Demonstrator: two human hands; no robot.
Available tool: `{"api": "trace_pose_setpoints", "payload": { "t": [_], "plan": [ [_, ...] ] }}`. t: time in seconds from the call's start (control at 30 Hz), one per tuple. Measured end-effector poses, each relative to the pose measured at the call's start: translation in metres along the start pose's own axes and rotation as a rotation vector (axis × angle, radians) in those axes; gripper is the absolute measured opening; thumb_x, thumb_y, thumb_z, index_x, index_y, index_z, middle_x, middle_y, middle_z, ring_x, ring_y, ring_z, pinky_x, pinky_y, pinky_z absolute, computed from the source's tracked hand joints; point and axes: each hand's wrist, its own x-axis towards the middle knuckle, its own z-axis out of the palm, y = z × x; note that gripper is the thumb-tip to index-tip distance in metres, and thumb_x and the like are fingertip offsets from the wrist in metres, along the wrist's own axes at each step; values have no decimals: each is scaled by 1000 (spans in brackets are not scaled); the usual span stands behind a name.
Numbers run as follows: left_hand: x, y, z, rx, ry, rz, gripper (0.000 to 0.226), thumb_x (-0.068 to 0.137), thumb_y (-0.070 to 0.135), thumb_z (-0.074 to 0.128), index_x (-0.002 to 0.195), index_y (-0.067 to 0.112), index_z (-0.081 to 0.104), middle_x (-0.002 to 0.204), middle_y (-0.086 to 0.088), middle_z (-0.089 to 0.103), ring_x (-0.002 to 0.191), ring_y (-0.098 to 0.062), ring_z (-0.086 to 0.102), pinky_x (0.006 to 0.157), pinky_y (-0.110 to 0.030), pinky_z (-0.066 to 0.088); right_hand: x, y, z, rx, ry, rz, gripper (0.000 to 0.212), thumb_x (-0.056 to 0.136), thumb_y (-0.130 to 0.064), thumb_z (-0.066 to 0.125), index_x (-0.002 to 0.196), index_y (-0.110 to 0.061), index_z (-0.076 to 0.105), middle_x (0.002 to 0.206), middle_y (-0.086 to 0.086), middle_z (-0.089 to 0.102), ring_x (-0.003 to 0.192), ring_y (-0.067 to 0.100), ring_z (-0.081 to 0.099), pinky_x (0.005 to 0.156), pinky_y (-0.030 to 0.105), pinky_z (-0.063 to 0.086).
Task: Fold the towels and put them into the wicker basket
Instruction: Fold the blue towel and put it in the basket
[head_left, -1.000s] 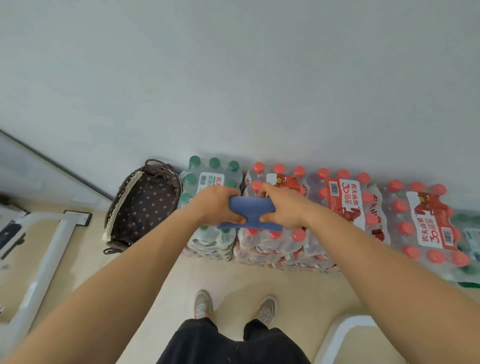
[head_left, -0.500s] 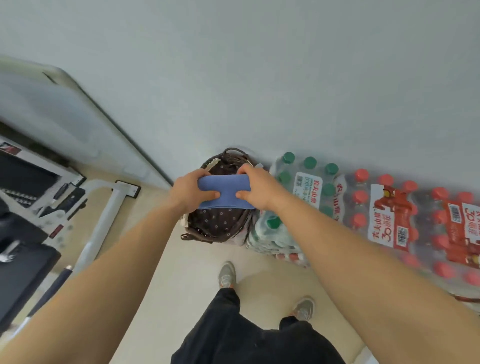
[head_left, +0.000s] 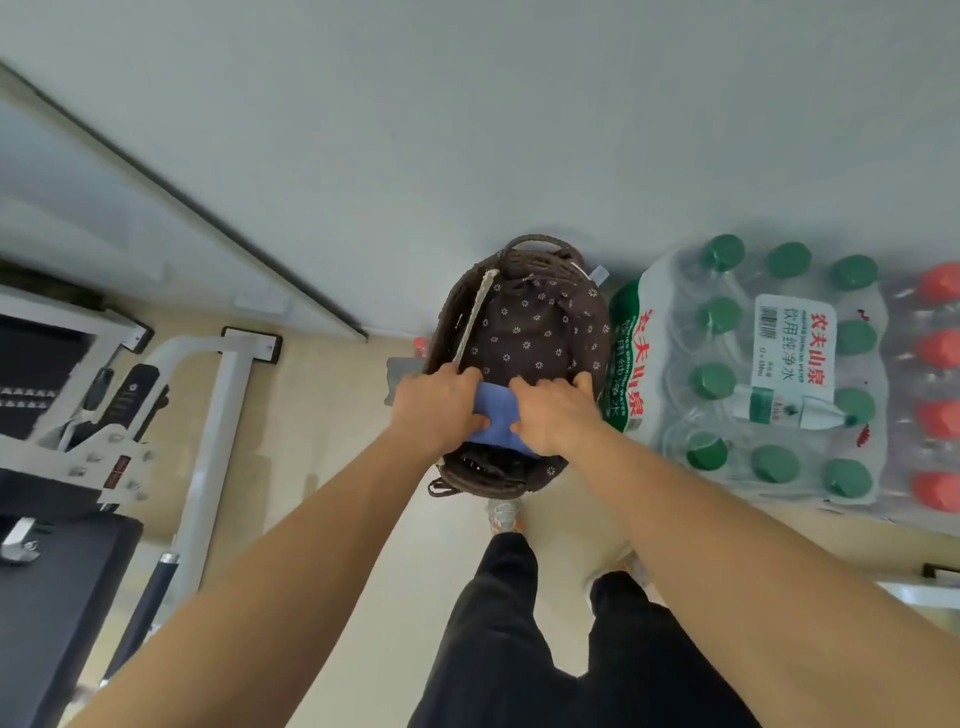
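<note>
Left hand (head_left: 439, 404), right hand (head_left: 555, 415) grip towel (head_left: 500, 418) over basket (head_left: 442, 318)

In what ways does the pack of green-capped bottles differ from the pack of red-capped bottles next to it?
The green-capped pack stands right beside the basket; the red-capped pack is farther right, on its other side. The green-capped pack shows whole and fairly sharp; the red-capped pack is blurred and cut off by the picture's edge. Both are wrapped in clear plastic, caps up, along the wall.
</note>
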Motion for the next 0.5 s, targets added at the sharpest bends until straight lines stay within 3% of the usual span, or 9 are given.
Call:
{"api": "trace_pose_setpoints", "payload": {
  "t": [0.07,0.23,0.43,0.5],
  "plan": [
    [7,1,-4,104,-84,45,43,87,54,55,115,22,53,109,0,59,95,-25,63,73,-35,42,4,0,-3,-66,-57,-23,33,95,-42,51,123,-24,46,113,4,61,113,30,53,109,56,17],
    [14,18,-21,340,-175,140,33,88,33,50,116,16,51,109,-2,63,99,-25,63,77,-35,36,12,6,-17,-118,-224,-73,36,97,-41,48,127,-22,44,120,2,61,117,30,54,111,57,15],
    [29,18,-19,98,-379,251,39,86,19,58,123,12,47,113,-11,60,100,-30,60,78,-38,50,13,12,-30,-187,-439,-64,47,99,-45,43,141,-23,41,142,0,49,134,29,41,114,61,6],
    [28,25,-12,164,-371,309,38,88,22,57,123,12,46,116,-10,59,102,-30,60,79,-37,46,12,13,-31,-207,-485,-54,41,99,-41,45,137,-27,46,142,-1,49,135,29,40,115,60,6]
  ]
}}
